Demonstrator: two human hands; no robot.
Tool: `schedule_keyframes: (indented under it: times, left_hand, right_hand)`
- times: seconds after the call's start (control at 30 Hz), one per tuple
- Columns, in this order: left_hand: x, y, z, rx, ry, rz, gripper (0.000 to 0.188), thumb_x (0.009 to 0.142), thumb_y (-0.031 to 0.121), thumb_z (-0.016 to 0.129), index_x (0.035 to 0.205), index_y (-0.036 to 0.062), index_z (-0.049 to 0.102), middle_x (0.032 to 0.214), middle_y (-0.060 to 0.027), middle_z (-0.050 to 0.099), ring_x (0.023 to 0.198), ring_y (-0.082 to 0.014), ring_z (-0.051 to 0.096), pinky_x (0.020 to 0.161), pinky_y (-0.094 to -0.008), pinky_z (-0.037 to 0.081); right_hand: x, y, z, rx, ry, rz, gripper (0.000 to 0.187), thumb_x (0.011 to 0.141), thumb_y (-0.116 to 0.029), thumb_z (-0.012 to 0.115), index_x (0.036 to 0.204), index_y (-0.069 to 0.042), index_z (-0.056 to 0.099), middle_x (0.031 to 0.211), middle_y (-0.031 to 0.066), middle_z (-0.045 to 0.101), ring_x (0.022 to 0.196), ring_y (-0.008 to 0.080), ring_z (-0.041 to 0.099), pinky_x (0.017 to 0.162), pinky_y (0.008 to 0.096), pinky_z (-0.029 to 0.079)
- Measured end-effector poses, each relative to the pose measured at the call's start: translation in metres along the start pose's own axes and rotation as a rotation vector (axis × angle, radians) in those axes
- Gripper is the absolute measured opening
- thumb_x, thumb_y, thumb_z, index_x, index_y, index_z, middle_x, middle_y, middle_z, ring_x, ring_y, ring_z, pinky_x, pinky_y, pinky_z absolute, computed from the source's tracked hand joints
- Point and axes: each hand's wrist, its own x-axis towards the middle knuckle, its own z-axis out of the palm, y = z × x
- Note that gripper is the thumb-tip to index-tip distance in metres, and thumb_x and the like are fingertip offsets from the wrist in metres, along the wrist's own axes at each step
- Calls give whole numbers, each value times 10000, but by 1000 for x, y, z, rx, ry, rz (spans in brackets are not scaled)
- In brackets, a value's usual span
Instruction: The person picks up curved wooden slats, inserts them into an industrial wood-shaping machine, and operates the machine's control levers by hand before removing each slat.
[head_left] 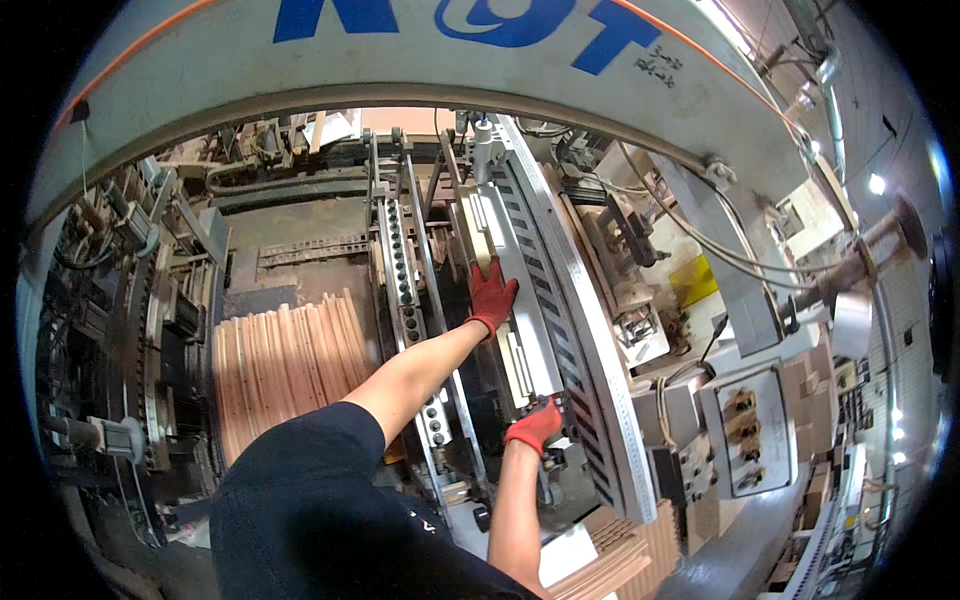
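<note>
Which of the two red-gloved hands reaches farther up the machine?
The red-gloved left hand: it lies higher in view, fingers spread by a narrow pale-yellow bar; the red-gloved right hand sits lower.

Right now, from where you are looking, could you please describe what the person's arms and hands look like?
The left hand and right hand wear matching plain red gloves. A short black sleeve covers the left upper arm; both forearms are uncovered. The right sleeve isn't visible.
</note>
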Motion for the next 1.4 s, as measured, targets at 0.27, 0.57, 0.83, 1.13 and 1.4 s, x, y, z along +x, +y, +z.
schedule_keyframes:
  times: [0.27,0.57,0.83,1.13,1.4]
  left_hand:
    - [4,1,-9,-35,120,24,681,897,276,671,1486,72,396,1509,-342,297,1427,-502,234,1174,-523,222]
    - [24,-19,7,-79,106,-30,878,828,356,761,1520,40,323,1553,-285,298,1457,-396,267,1208,-450,196]
    - [48,-41,16,-813,299,-374,959,862,231,783,1560,51,151,1552,-139,321,1368,-278,395,1126,-393,351]
    - [39,-23,10,-891,229,-556,803,967,535,575,1543,84,242,1462,-155,441,1252,-280,498,1032,-412,427]
    - [77,-62,14,-1115,-71,-764,732,928,717,417,1339,128,558,1309,-68,596,1167,-260,558,995,-427,424]
  right_hand:
    - [-33,-5,26,-78,-134,-56,112,864,-185,593,885,-78,617,877,37,584,733,160,527,672,332,444]
    - [-29,-10,-5,-138,-133,-106,109,989,-169,545,1044,-88,592,830,-16,570,709,102,527,627,255,405]
    - [-37,-25,3,-234,-242,-14,306,888,-13,612,1194,2,601,1023,46,622,910,159,570,836,277,442]
    - [-35,-39,-13,-333,-268,-130,302,823,-39,688,1108,57,656,1022,62,658,927,154,568,862,294,443]
    - [-79,-50,-37,-588,-350,-400,393,843,-38,582,1230,25,603,1141,126,616,1099,241,561,1009,352,416]
